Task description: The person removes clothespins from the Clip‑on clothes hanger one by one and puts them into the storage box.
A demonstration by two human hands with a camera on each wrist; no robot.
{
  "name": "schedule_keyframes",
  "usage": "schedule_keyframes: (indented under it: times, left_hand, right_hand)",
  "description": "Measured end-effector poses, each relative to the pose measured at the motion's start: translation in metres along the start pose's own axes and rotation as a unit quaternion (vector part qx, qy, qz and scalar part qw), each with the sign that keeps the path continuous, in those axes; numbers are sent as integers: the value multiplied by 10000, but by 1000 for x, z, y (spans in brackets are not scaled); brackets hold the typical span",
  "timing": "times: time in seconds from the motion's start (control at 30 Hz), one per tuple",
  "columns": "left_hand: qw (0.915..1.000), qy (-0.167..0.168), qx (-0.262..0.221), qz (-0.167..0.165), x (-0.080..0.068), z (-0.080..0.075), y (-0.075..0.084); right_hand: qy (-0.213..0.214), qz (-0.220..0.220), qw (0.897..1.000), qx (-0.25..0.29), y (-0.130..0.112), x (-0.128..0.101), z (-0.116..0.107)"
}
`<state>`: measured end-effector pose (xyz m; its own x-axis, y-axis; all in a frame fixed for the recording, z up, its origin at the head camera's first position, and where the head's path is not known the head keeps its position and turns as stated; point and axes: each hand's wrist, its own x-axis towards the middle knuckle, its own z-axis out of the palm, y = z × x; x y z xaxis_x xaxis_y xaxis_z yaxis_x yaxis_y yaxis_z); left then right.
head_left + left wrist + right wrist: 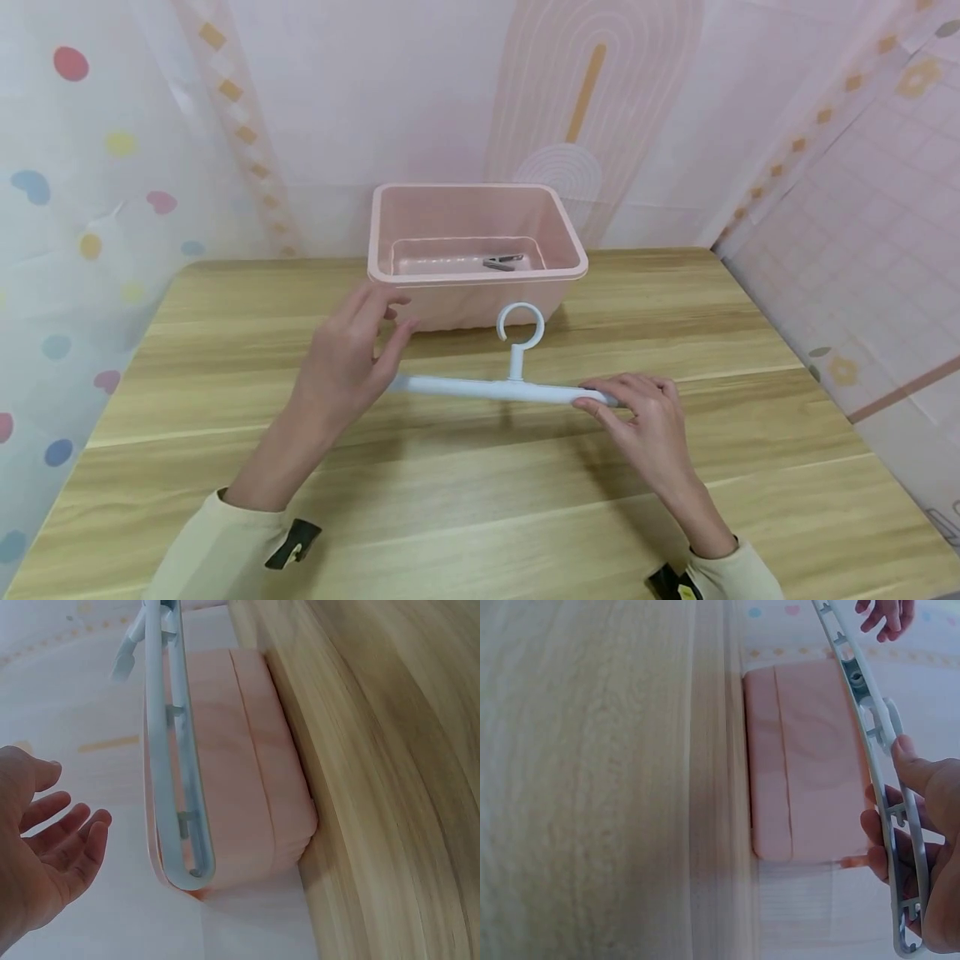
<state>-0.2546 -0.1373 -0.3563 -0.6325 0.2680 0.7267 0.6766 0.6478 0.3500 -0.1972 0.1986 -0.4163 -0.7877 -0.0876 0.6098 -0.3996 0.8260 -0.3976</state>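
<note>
A pale blue plastic clothes hanger (pixel 465 387) is held level above the table, its round hook upward. My right hand (pixel 645 421) grips its right end between thumb and fingers. Ribs inside its hollow bar show in the left wrist view, where the hanger (pixel 159 750) has a free rounded end. My left hand (pixel 348 354) hovers near that end; in the left wrist view the hand (pixel 56 855) is apart from it, fingers loosely bent around nothing. Behind the hanger stands a pink plastic bin (pixel 480 277) with small grey clips (pixel 499 266) on its floor.
The wood-grain table (pixel 480 517) carries the bin close to its back edge. Patterned cloth (pixel 375 92) hangs behind the table and along both sides. Small black tags (pixel 294 543) are on the sleeve cuffs.
</note>
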Motion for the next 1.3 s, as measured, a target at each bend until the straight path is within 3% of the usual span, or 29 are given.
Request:
schedule_keyframes:
  times: [0.57,0.93,1.3]
  left_hand:
    - [10000,-5,-30,75,-13,-3,6]
    - [9999,-67,-43,-84,-21,-6,7]
    - [9999,38,-129,-18,-26,-8,11]
  right_hand:
    - [-273,102,9996,-32,4,0,1]
    - [-734,103,9971,149,4,5,0]
    - [-1176,217,9922,353,7,10,3]
